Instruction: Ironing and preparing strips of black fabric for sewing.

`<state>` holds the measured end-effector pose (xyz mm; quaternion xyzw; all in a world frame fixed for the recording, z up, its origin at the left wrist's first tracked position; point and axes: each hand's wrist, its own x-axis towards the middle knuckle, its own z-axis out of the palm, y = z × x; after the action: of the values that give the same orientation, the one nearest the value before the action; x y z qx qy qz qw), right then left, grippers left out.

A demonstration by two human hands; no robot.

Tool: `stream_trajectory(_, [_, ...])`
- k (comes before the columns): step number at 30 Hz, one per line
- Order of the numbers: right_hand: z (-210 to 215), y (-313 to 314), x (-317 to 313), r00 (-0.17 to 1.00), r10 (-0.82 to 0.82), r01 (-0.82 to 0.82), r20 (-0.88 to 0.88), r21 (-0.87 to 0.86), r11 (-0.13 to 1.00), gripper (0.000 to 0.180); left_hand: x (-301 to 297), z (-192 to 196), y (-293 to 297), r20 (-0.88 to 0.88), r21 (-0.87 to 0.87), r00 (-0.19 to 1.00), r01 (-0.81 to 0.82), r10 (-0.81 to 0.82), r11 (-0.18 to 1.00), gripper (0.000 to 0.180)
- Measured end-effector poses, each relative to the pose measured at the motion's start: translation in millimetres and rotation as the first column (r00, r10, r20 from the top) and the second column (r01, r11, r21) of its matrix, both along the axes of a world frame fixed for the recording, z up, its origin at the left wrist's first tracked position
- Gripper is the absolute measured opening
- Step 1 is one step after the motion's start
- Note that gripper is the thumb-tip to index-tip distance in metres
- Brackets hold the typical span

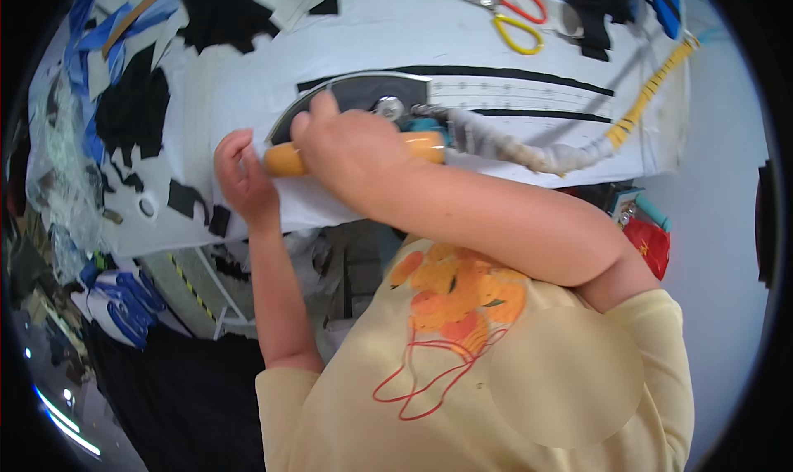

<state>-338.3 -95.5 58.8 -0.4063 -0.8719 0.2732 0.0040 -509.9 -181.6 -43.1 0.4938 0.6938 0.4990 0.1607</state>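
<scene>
My right hand (351, 150) is wrapped round the orange-brown wooden handle (285, 160) of an iron (355, 92) with a dark, curved body. The iron rests on the white-covered table over the left part of two long black fabric strips (520, 75). A wrapped hose (529, 154) runs from the iron's right end. Just left of the handle, my left hand (245, 175) is raised with its fingers loosely bent and a little apart. Nothing shows in it. The iron hides the strips' left part.
Scissors (516, 22) with red and yellow handles lie at the back. Black fabric pieces (136, 104) and clear plastic (62, 175) are on the left. The hose's yellow-wrapped part (652, 92) rises at the right. A red bag (648, 245) hangs below the table edge.
</scene>
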Motion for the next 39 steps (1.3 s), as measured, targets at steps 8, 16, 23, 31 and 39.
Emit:
stream_trajectory(8, [26,20,105,0.969,-0.019,0.089,0.248,-0.275,0.957,0.026,11,12,-11,0.021,-0.125,0.998,-0.052,0.055,0.991,0.015])
stream_trajectory(16, [38,43,345,0.888,-0.306,0.353,0.343,-0.082,0.932,0.043,102,34,68,-0.186,-0.229,0.931,0.269,-0.313,0.936,0.020])
stream_trajectory(23, [25,71,554,0.843,-0.481,0.454,0.242,0.159,0.877,0.039,249,43,186,-0.582,-0.232,0.618,0.496,-0.528,0.836,0.032])
stream_trajectory(31, [17,121,649,0.765,-0.627,0.578,0.147,0.273,0.769,0.037,266,45,235,-0.557,-0.494,0.463,0.483,-0.690,0.723,0.027])
stream_trajectory(39, [7,141,668,0.727,-0.687,0.613,-0.007,0.457,0.644,0.033,386,56,281,-0.158,-0.388,0.835,0.438,-0.527,0.811,0.045])
